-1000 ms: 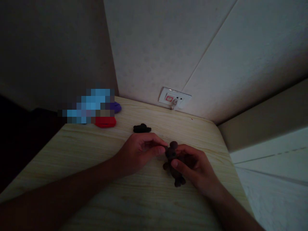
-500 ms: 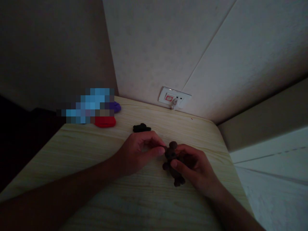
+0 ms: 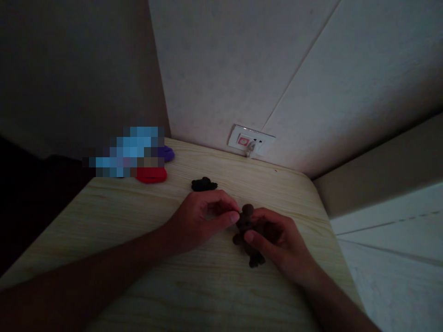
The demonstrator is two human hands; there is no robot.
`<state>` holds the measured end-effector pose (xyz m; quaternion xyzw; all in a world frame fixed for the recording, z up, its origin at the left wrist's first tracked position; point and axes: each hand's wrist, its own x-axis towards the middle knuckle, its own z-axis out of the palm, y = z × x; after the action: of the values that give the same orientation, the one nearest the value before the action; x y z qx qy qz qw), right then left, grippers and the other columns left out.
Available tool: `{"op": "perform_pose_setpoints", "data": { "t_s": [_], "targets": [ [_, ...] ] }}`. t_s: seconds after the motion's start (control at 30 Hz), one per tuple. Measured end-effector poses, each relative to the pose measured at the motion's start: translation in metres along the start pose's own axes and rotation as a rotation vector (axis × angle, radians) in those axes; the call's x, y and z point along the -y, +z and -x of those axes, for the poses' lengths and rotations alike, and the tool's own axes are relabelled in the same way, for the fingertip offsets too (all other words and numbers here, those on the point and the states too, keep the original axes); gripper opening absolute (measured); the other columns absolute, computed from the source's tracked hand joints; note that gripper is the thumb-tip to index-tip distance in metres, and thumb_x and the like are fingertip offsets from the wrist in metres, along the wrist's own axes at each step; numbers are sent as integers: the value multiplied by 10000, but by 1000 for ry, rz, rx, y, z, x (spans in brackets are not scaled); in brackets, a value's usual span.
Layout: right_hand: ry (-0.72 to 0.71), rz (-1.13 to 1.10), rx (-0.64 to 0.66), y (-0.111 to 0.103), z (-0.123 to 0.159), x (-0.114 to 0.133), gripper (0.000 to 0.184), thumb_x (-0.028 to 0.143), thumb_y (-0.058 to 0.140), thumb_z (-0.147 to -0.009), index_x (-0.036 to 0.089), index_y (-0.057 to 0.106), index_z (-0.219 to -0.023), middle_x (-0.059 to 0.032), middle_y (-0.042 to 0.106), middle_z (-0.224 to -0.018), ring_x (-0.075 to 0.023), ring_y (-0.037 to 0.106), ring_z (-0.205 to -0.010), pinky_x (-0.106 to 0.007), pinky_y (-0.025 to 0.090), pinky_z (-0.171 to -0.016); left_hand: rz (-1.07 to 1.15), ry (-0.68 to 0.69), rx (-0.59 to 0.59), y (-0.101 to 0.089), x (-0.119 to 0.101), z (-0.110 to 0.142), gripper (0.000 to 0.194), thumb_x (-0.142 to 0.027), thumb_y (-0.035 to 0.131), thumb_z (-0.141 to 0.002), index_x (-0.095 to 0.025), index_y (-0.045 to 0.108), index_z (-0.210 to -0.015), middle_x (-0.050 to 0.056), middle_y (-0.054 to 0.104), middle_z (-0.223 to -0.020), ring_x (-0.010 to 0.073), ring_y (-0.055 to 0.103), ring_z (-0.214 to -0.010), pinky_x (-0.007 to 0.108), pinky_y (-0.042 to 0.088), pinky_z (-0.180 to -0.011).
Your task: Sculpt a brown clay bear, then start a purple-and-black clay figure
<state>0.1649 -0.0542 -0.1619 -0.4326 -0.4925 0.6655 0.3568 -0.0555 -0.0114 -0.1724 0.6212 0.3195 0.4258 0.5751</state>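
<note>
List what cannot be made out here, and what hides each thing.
Head view:
Part of the brown figure: covered by the right hand.
Anything between the fingertips of the left hand: hidden by them.
Details of the blue item: masked by pixelation.
Rest of the left forearm: cut by picture edge.

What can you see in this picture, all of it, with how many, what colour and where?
Brown figure: one, dark brown, in the right hand
Black lump: one, black, on the table beyond the left hand
Red piece: one, red, table's far left
Purple piece: one, purple, behind the red piece
Pixelated patch: one, mostly light blue, far left corner; contents unclear
Table: one, pale wood-look, under the hands
Socket plate: one, white with a reddish square, on the wall
Wall: count unclear, greyish, behind the table
Left hand: one, bare, at the figure's head
Right hand: one, bare, around the figure's body
</note>
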Motion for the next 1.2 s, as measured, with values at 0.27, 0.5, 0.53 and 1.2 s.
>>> {"op": "perform_pose_setpoints", "data": {
  "t_s": [0.27,0.5,0.53,1.2],
  "targets": [
    [-17,19,16,-1,0,0,195,297,825,-901,205,735,-1047,-31,804,-888,-81,683,-641,-135,600,-506,-16,2,13,-1,3,2,76,-229,741,-896,-164,773,-918,7,776,-840,134,706,-786,248,561,-751],
    [-7,20,19,-1,1,0,191,299,820,-907,195,729,-1040,-39,807,-883,-67,666,-613,-124,586,-506,-33,-7,11,0,2,0,69,-223,735,-894,-167,771,-911,5,770,-832,132,694,-776,248,549,-738],
    [4,14,20,-1,1,0,202,308,820,-906,195,726,-1044,-44,808,-890,-69,661,-601,-131,587,-493,-32,-9,14,0,3,0,67,-222,732,-895,-169,768,-914,5,768,-837,133,691,-781,250,548,-742],
    [-3,-22,23,1,1,0,217,310,823,-897,188,715,-1041,-54,808,-880,-83,655,-578,-158,597,-469,11,-3,49,-1,4,3,90,-217,734,-895,-158,742,-963,24,769,-881,147,714,-820,269,577,-787]
  ]
}}
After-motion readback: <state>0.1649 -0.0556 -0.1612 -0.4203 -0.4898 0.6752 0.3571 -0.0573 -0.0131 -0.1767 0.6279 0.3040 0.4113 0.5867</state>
